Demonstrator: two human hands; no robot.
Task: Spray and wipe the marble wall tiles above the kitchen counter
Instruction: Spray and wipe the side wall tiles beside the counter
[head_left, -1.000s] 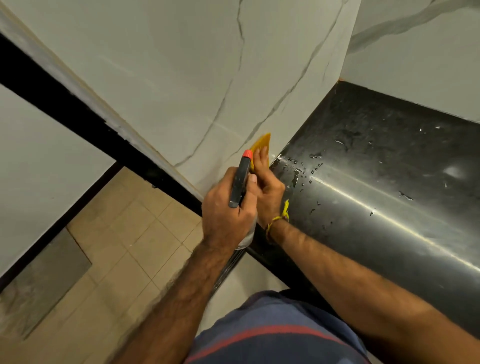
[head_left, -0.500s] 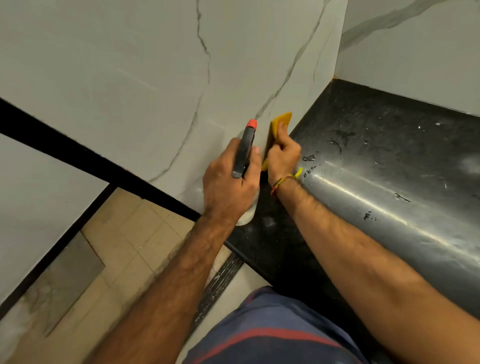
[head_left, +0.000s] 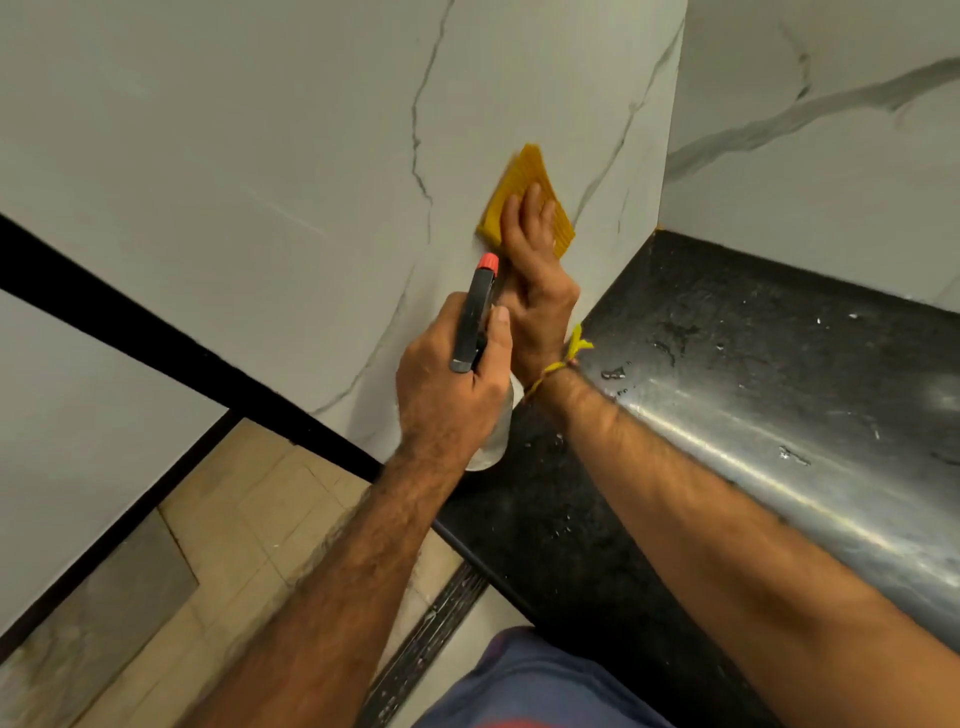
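Marble-look wall tiles (head_left: 291, 156) fill the upper half of the view, pale white with thin grey veins running down them, and they meet a second veined wall at a corner on the right. Much of the spray bottle (head_left: 474, 332) is hidden: only its dark grey head with the orange-red nozzle tip and a pale, translucent bit of body below the fist show, the rest wrapped inside the left hand (head_left: 447, 395), which is closed firmly around it. Whether a finger is on the trigger cannot be made out. The nozzle points up toward the tile, just beside the other hand.

The right hand (head_left: 535, 260) lies flat on a yellow cloth (head_left: 524, 176), fingers spread and pressing it against the wall tile above the counter — the cloth's lower part is covered by the palm, and its ribbed upper edge is slightly blurred. A yellow thread band (head_left: 563, 364) circles that wrist.

Below and right runs the black stone counter (head_left: 779, 364), glossy, speckled with water droplets and a bright streak of reflected light. A black strip (head_left: 156, 338) crosses the left wall; beige floor tiles (head_left: 249, 519) show beneath, and a bluish garment is cut off at the bottom edge.
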